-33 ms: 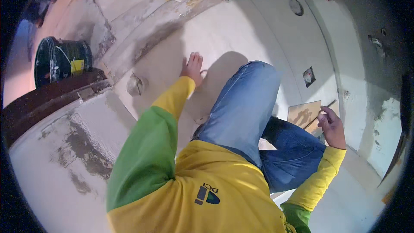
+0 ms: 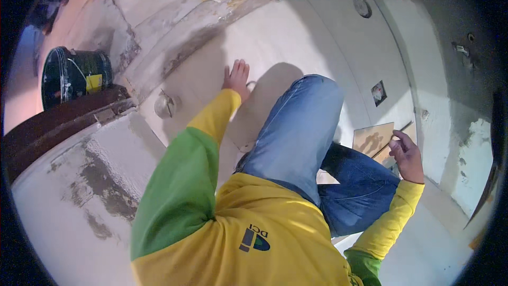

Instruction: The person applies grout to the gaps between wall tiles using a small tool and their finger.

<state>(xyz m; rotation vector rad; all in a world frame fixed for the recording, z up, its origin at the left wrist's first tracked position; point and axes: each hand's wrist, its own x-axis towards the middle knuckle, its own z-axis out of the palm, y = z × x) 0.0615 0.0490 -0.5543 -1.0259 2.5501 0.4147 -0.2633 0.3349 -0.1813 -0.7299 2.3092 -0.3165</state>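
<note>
My left hand (image 2: 236, 78) is spread on a pale, flat surface (image 2: 275, 37), fingers apart, near a round fitting (image 2: 164, 107) at its left. Beyond my raised jeans-clad knee, my right hand (image 2: 405, 156) is closed in a pinch at a thin dark strip (image 2: 407, 125) that lies across a tan square piece (image 2: 365, 137); what exactly its fingers grip is unclear. Above that piece is a square cutout (image 2: 379, 92) in the pale surface, and farther up a round fitting (image 2: 362, 7).
A dark bucket (image 2: 74, 77) with a yellow label stands at the left above a dark brown ledge (image 2: 53, 127). A patchy pale ledge (image 2: 95, 190) fills the lower left. A rough wall (image 2: 450, 90) with small fittings runs along the right, and worn boards (image 2: 211, 10) border the top.
My left hand has moved slightly forward along the pale surface. My right hand looks almost unchanged.
</note>
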